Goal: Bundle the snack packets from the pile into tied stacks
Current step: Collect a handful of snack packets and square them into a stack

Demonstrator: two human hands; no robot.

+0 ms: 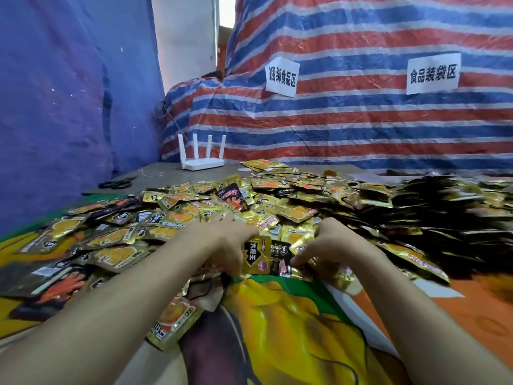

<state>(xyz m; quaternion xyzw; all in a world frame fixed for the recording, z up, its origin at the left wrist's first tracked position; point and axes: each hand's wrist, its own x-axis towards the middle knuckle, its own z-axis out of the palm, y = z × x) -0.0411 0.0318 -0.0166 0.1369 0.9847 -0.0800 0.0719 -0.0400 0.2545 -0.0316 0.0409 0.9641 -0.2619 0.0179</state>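
Near left, a stray packet (175, 320) lies off the pile (166, 218). At the pile's near edge the left hand (222, 245) curls round an upright gold packet (256, 255), seemingly starting a stack. Just right, the right hand (330, 245) pinches a black packet (280, 259) against it.

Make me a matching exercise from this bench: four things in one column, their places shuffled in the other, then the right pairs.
Things
1. router
2. scissors
3. gold packet
4. black packet

Places
A. pinched by the right hand
B. flat on the bare table, left of the pile
C. upright at the table's far edge
D. gripped in the left hand

Pairs: 1-C, 2-B, 3-D, 4-A
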